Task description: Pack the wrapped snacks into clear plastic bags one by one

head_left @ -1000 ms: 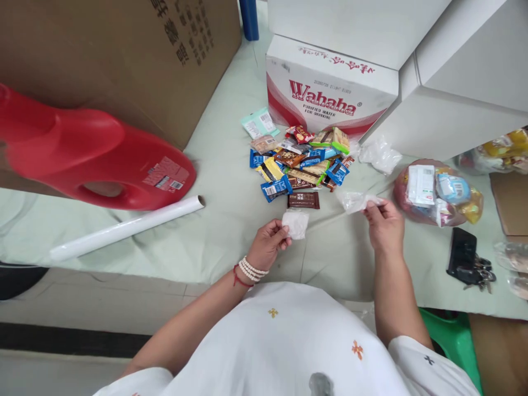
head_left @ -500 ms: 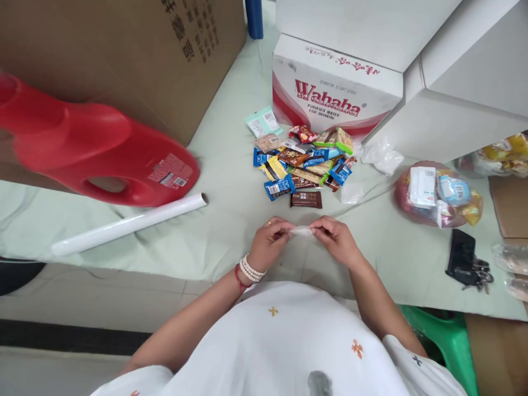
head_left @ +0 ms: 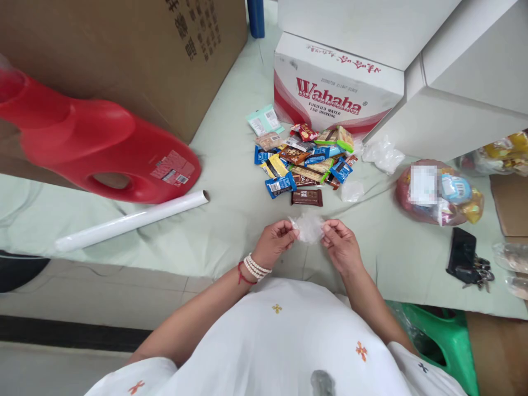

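Between my two hands a small clear plastic bag point(head_left: 310, 228) is stretched, crumpled and see-through. My left hand point(head_left: 277, 240) pinches its left side, and my right hand point(head_left: 340, 245) pinches its right side. Just beyond the bag lies a dark brown wrapped snack bar point(head_left: 307, 197). Behind that bar is a pile of small wrapped snacks point(head_left: 303, 159) in blue, yellow, green, red and brown. A flat piece of clear plastic point(head_left: 352, 191) rests right of the pile, and more crumpled clear plastic bags point(head_left: 383, 155) lie farther back.
A red jug point(head_left: 111, 146) and a white tube point(head_left: 132, 221) lie at left, before a large brown carton point(head_left: 124, 60). A Wahaha box point(head_left: 338, 88) stands behind the snacks. A filled snack bag point(head_left: 439, 192), a black phone point(head_left: 461, 250) and keys point(head_left: 480, 275) are at right. A green stool point(head_left: 443, 335) stands below.
The plastic bag has gone from a thin bunched strip to a wider, spread-out shape. My hands have moved slightly apart, the right one shifting rightward.
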Demonstrator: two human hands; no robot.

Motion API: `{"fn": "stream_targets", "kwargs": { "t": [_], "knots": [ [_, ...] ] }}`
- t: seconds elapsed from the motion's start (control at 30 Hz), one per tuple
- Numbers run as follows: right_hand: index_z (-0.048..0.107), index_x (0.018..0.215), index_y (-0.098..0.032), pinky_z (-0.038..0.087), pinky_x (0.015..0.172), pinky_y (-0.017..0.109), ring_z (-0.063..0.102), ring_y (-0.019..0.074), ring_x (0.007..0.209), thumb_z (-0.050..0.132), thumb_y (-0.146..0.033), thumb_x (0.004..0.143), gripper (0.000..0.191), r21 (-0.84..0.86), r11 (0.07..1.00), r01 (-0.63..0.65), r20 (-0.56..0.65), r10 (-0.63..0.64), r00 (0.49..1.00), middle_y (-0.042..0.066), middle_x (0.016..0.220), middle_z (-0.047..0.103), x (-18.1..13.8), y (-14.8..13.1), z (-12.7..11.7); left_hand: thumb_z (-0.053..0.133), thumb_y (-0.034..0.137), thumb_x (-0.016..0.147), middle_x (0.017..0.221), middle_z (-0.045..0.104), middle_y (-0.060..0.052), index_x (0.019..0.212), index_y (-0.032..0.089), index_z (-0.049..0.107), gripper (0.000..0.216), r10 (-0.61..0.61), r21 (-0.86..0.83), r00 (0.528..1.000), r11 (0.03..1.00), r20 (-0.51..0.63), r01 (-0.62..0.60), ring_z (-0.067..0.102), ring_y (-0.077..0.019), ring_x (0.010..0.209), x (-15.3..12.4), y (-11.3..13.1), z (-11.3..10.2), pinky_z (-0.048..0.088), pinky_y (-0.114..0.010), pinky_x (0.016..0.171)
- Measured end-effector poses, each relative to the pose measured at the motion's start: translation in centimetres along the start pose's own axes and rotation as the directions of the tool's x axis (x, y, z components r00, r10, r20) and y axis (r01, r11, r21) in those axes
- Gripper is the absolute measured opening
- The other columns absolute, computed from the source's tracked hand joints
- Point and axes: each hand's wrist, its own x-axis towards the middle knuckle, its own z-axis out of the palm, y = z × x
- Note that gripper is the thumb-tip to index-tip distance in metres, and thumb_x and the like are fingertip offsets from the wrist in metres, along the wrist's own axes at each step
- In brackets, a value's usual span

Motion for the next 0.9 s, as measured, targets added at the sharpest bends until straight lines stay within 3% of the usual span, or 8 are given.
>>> {"fn": "stream_targets", "kwargs": {
  "t": [0.1, 0.23, 0.33, 0.47, 0.6, 0.67, 0.77, 0.9],
  "knots": [
    [0.065, 0.087, -0.023, 0.036, 0.051, 0.021, 0.035, 0.0078, 0.055, 0.089, -0.042, 0.070, 0.035, 0.167, 0.985, -0.031, -0.075, 0.045, 0.996, -0.007, 0.066, 0.045, 0.1, -0.3, -1.3, 0.087, 0.051, 0.067, 0.062, 0.061, 0.003, 0.073, 0.017, 0.061, 0.043, -0.027, -0.022, 0.999, 0.999, -0.040, 0.026, 0.044, -0.0058, 0.049, -0.4, -0.6, -1.3, 0.030, -0.019, 0.046],
    [0.061, 0.085, -0.024, 0.034, 0.047, 0.020, 0.030, 0.0075, 0.052, 0.088, -0.041, 0.071, 0.035, 0.220, 0.975, -0.028, -0.116, 0.055, 0.992, -0.008, 0.064, 0.040, 0.0, -0.4, -2.8, 0.088, 0.050, 0.066, 0.063, 0.062, 0.002, 0.073, 0.017, 0.064, 0.042, -0.076, 0.043, 0.994, 0.996, -0.084, 0.079, 0.044, -0.0074, 0.049, -1.4, -1.2, -2.9, 0.030, -0.020, 0.046],
    [0.061, 0.085, -0.024, 0.033, 0.047, 0.019, 0.032, 0.0073, 0.052, 0.088, -0.042, 0.073, 0.035, 0.223, 0.975, -0.021, -0.125, 0.050, 0.991, -0.008, 0.066, 0.041, -0.3, -0.3, -3.4, 0.082, 0.051, 0.073, 0.062, 0.057, 0.003, 0.075, 0.019, 0.064, 0.037, 0.042, 0.196, 0.984, 0.981, -0.174, -0.007, 0.044, -0.0097, 0.054, -2.2, -0.9, -3.4, 0.034, -0.022, 0.052],
    [0.062, 0.086, -0.024, 0.034, 0.049, 0.020, 0.035, 0.0076, 0.054, 0.088, -0.042, 0.073, 0.034, 0.205, 0.979, -0.019, -0.104, 0.041, 0.994, -0.007, 0.067, 0.044, -0.6, -0.5, -2.9, 0.064, 0.054, 0.089, 0.073, 0.059, -0.002, 0.080, 0.021, 0.068, 0.034, 0.265, 0.436, 0.956, 0.880, -0.125, -0.187, 0.050, -0.0164, 0.067, -2.4, 0.2, -1.4, 0.040, -0.028, 0.063],
    [0.064, 0.085, -0.023, 0.035, 0.051, 0.022, 0.036, 0.0072, 0.054, 0.088, -0.043, 0.073, 0.033, 0.171, 0.985, 0.002, -0.063, 0.009, 0.998, -0.006, 0.068, 0.047, -1.2, -1.1, -1.4, 0.082, 0.046, 0.072, 0.087, 0.062, -0.006, 0.084, 0.022, 0.071, 0.029, 0.364, 0.542, 0.931, 0.785, -0.010, -0.301, 0.055, -0.0230, 0.083, -0.8, 0.7, 2.5, 0.044, -0.034, 0.076],
    [0.065, 0.084, -0.023, 0.034, 0.050, 0.022, 0.036, 0.0073, 0.053, 0.087, -0.045, 0.074, 0.033, 0.104, 0.994, 0.031, -0.065, -0.025, 0.998, -0.006, 0.068, 0.048, -1.6, -1.5, -1.2, 0.077, 0.042, 0.078, 0.085, 0.062, -0.005, 0.081, 0.021, 0.069, 0.023, 0.340, 0.450, 0.940, 0.842, -0.013, -0.298, 0.055, -0.0220, 0.084, 0.1, 0.8, 3.7, 0.045, -0.033, 0.077],
    [0.066, 0.084, -0.023, 0.033, 0.049, 0.024, 0.037, 0.0079, 0.052, 0.087, -0.046, 0.073, 0.032, 0.005, 0.996, 0.088, -0.113, -0.087, 0.990, -0.005, 0.066, 0.051, -1.9, -2.7, -2.5, 0.070, 0.042, 0.083, 0.077, 0.060, 0.000, 0.076, 0.020, 0.062, 0.024, 0.184, 0.130, 0.983, 0.975, -0.023, -0.179, 0.056, -0.0163, 0.076, 0.8, 1.0, 3.9, 0.046, -0.029, 0.072],
    [0.066, 0.081, -0.022, 0.032, 0.048, 0.023, 0.037, 0.0078, 0.053, 0.087, -0.044, 0.073, 0.032, -0.046, 0.989, 0.139, -0.158, -0.144, 0.977, -0.004, 0.068, 0.053, -1.5, -4.6, -5.4, 0.079, 0.039, 0.074, 0.076, 0.062, 0.003, 0.081, 0.021, 0.053, 0.032, -0.058, -0.253, 0.996, 0.967, -0.064, 0.040, 0.061, -0.0118, 0.069, 0.9, 1.4, 2.8, 0.051, -0.025, 0.068]
  ]
}}
